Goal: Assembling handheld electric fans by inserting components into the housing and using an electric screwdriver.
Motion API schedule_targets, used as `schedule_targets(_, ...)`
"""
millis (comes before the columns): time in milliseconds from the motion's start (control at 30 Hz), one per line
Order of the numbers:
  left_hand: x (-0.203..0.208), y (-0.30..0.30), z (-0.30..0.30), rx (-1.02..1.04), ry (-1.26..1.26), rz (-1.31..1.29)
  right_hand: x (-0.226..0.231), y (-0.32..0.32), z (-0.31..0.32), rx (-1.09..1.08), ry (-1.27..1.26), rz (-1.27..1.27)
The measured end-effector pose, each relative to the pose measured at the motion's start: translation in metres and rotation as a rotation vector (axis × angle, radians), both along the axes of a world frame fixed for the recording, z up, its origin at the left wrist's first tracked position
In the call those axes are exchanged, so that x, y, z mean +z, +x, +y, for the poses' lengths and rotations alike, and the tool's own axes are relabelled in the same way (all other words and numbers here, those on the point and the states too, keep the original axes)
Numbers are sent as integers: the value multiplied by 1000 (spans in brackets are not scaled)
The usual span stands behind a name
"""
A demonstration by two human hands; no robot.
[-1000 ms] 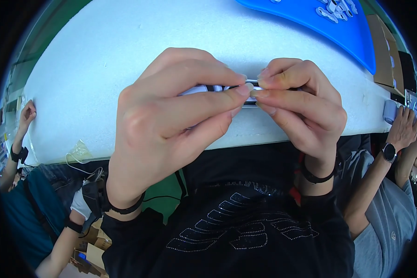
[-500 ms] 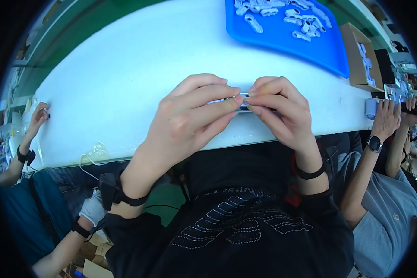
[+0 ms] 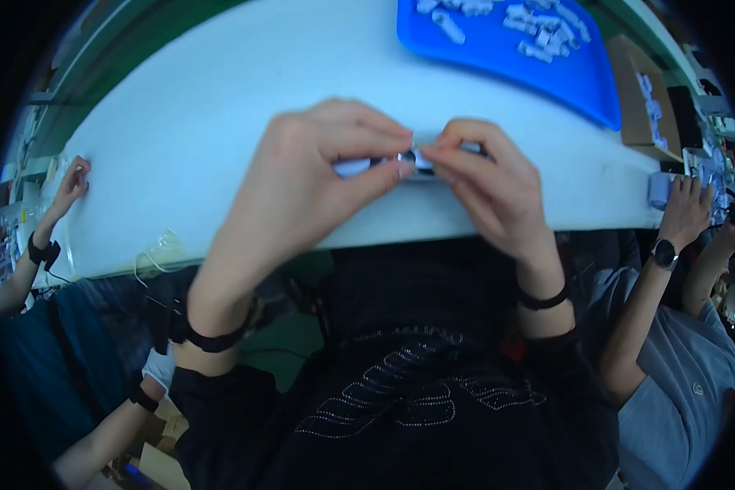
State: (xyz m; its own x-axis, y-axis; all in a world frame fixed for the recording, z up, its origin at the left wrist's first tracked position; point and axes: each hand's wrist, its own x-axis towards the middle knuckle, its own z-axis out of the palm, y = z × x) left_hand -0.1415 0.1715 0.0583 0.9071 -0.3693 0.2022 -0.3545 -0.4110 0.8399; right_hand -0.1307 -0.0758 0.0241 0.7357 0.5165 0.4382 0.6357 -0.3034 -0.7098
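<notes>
Both hands meet above the near part of the white table, in the middle of the view. My left hand (image 3: 310, 167) is closed in a pinch on a small pale part (image 3: 353, 167) with a dark, shiny end; the fingers cover most of it. At its right end, the fingertips of my right hand (image 3: 494, 175) are pinched together on it, nearly touching the left fingertips. Blur and the fingers hide the part's exact kind and whether the right fingers hold a separate small piece.
A blue tray (image 3: 506, 73) with several small white plastic pieces (image 3: 547, 37) stands at the far right. Beyond it is a cardboard box (image 3: 629, 90) of pale parts. At the right, a co-worker's hand (image 3: 684, 208) is by a pale cylinder (image 3: 660, 190); another person's hand (image 3: 73, 181) rests at the left edge.
My left hand has turned and shifted slightly up and left, its fingers now bunched into a pinch. My right fingers have drawn closer together. The view has shifted a little.
</notes>
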Motion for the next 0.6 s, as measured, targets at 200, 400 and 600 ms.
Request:
schedule_targets(200,16,13,-3,-114,103,-25,-1,15,-2,39,-13,-197)
schedule_targets(400,-9,13,3,-103,-37,-58,11,-1,-5,-18,-169,-61)
schedule_targets(600,-18,4,12,-92,-55,-144,22,-2,11,-37,-122,26)
